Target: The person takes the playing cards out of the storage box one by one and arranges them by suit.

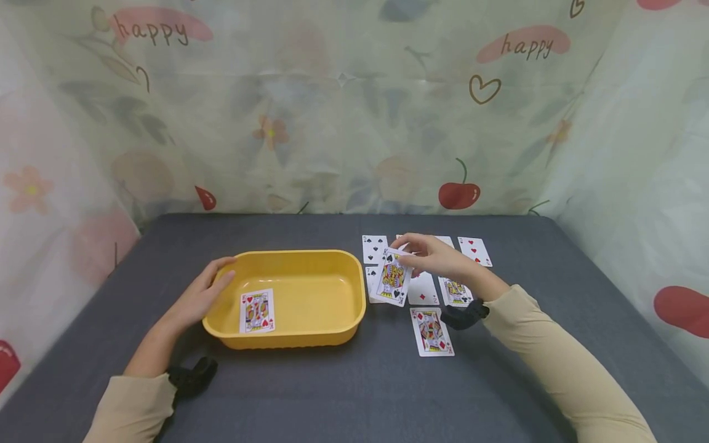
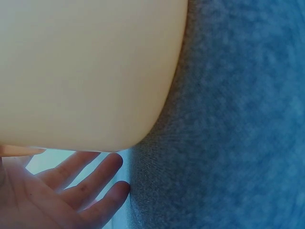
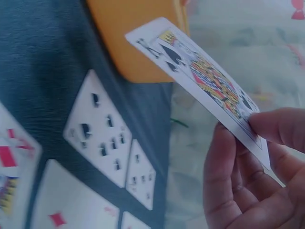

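Note:
My left hand (image 1: 202,294) holds the left rim of a yellow plastic tray (image 1: 310,338), thumb over the rim. In the left wrist view its fingers (image 2: 97,183) lie spread along the tray's outside. A king of hearts card (image 1: 257,311) lies face up at the left inside the tray. To the tray's right, my right hand (image 1: 434,255) pinches a king of spades (image 1: 394,277) by its upper right corner, tilted and raised over the laid-out cards. In the right wrist view, thumb and fingers grip the end of this king of spades (image 3: 209,76).
Rows of face-up cards lie right of the tray: a five of spades (image 1: 373,248), a seven of spades (image 3: 105,129), a two of diamonds (image 1: 423,289), a red heart card (image 1: 474,251) and a black face card (image 1: 456,292). Nearer lies a king of diamonds (image 1: 432,332).

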`<act>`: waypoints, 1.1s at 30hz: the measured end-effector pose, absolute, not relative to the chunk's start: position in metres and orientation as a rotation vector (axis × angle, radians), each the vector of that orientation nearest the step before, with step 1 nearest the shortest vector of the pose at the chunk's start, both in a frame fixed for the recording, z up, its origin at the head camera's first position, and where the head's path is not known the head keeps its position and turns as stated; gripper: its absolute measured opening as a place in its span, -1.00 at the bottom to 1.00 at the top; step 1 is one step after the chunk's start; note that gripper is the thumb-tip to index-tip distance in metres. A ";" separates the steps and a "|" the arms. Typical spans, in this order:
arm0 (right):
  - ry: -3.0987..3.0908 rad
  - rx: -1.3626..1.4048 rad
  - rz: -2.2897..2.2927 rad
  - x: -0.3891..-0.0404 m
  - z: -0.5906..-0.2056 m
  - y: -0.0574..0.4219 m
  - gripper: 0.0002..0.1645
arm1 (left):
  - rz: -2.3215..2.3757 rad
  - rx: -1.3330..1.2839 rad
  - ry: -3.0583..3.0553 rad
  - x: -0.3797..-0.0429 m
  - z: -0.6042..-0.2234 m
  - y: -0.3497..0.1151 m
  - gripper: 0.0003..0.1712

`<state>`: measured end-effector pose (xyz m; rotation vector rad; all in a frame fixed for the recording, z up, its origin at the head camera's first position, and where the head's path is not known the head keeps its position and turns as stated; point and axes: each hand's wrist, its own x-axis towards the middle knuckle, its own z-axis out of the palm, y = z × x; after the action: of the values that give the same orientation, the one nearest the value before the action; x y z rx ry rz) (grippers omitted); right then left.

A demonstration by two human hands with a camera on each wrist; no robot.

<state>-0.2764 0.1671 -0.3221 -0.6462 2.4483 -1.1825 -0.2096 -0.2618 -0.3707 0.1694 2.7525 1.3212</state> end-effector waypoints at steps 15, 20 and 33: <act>2.242 -0.823 -1.003 -0.265 -0.365 0.165 -0.70 | 1.318 0.167 2.742 -0.208 -0.370 -0.261 -0.29; 2.291 -0.904 -0.915 -0.262 -0.370 0.162 -0.76 | 1.321 0.164 2.741 -0.209 -0.370 -0.261 -0.28; 2.472 -0.982 -0.875 -0.258 -0.368 0.156 -0.77 | 1.323 0.167 2.747 -0.208 -0.370 -0.261 -0.28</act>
<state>-0.2584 0.1561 -0.3676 -0.9822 2.4720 -0.8751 -0.2085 -0.2614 -0.3701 0.1673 2.7471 1.3231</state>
